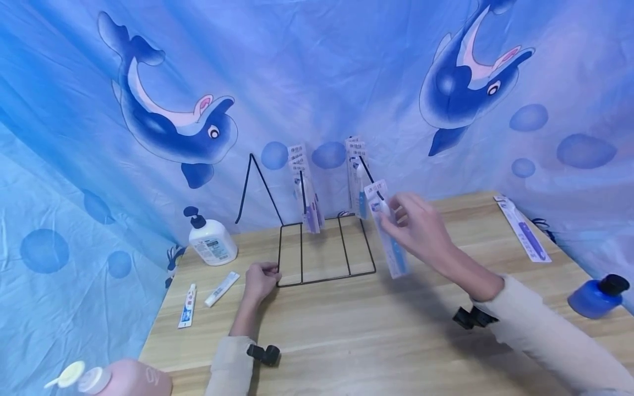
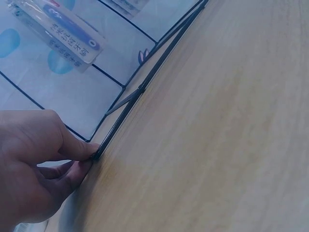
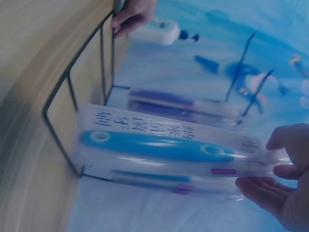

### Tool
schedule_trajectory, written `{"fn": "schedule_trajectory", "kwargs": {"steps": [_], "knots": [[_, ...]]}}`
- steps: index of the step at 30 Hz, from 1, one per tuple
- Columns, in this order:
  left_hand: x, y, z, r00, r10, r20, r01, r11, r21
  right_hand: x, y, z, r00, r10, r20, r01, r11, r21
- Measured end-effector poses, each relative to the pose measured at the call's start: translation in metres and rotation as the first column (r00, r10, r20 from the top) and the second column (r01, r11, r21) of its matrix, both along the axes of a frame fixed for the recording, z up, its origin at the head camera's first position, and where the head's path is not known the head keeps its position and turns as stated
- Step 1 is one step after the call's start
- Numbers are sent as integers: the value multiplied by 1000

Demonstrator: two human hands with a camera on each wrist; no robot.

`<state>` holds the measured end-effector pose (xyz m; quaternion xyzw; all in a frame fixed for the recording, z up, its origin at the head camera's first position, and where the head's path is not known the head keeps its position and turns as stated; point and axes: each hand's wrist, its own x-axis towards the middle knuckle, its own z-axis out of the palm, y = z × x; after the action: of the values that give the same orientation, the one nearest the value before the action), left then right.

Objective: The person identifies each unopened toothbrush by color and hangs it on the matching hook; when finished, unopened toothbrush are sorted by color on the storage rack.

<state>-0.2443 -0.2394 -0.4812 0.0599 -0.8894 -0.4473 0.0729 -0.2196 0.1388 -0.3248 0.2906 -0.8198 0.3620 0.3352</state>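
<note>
A black wire rack (image 1: pixel 327 279) stands on the table, and my left hand (image 1: pixel 260 281) pinches its front left corner between thumb and fingers, seen close in the left wrist view. My right hand (image 1: pixel 418 225) holds a packaged toothbrush (image 1: pixel 393 250) with a blue handle by the upper part of its pack. The pack's top card overlaps the front end of the rack's right hook in the head view. Behind it, more blue toothbrush packs (image 1: pixel 360 203) hang on that hook. Several purple toothbrush packs (image 1: pixel 311 212) hang on the middle hook (image 1: pixel 302 192).
Left of the rack stand a white pump bottle (image 1: pixel 214 245), a toothpaste tube (image 1: pixel 187 308) and a small white box (image 1: pixel 222 289). A pink bottle (image 1: pixel 141 379) is at the near left. A purple toothbrush pack (image 1: pixel 524 230) and a blue bottle (image 1: pixel 594 300) are at the right. A dolphin-print curtain (image 1: pixel 317 82) hangs behind.
</note>
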Motion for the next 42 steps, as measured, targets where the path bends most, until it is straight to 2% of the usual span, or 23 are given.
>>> {"fn": "schedule_trajectory", "kwargs": {"steps": [5,8,10,13,16,18,20,22,25,27,29,31,34,37,41,42], "knots": [[-3,1,-2,1000,-3,-14,3,1000,-7,-44,-17,-3,1000,-10,3,10,1000,-12],[-4,1,-3,1000,1,-7,-1,1000,-3,-71,-26,-5,999,-11,-48,10,1000,-23],[-4,1,-3,1000,-4,-5,4,1000,-2,-85,-29,-6,996,-12,-93,9,999,-32],[-3,1,-2,1000,-12,-2,12,1000,6,-99,-32,-7,993,-23,-113,17,999,-48],[-1,-2,0,1000,-3,-12,3,1000,2,-105,-31,-7,998,-44,-55,43,999,-31],[1,-6,2,1000,12,-24,-12,1000,-5,-106,-28,-5,997,-75,28,75,997,1],[2,-10,4,999,28,-24,-28,1000,-8,-107,-18,-4,983,-114,141,110,993,35],[2,-13,5,999,34,-19,-35,999,-7,-109,1,-5,954,-166,252,155,986,63],[1,-14,6,1000,28,-7,-28,1000,-5,-118,49,-13,897,-270,349,246,963,114],[0,-13,6,1000,27,-6,-27,1000,-10,-125,86,-21,855,-364,369,319,931,179],[0,-13,6,1000,22,-7,-23,1000,-12,-132,123,-32,803,-460,379,392,886,247],[-1,-11,5,1000,19,-5,-20,1000,-13,-138,157,-45,753,-525,396,439,850,292],[-1,-9,3,1000,16,0,-16,1000,-14,-143,203,-69,703,-576,418,479,817,320],[-1,-7,0,1000,13,-2,-13,1000,-17,-141,240,-92,651,-620,438,508,784,356],[-3,-1,-3,1000,-4,-17,4,1000,-9,-130,272,-113,535,-678,504,528,734,427],[-3,0,-3,1000,-9,-20,9,1000,-5,-127,278,-116,515,-684,516,530,727,436]]}}
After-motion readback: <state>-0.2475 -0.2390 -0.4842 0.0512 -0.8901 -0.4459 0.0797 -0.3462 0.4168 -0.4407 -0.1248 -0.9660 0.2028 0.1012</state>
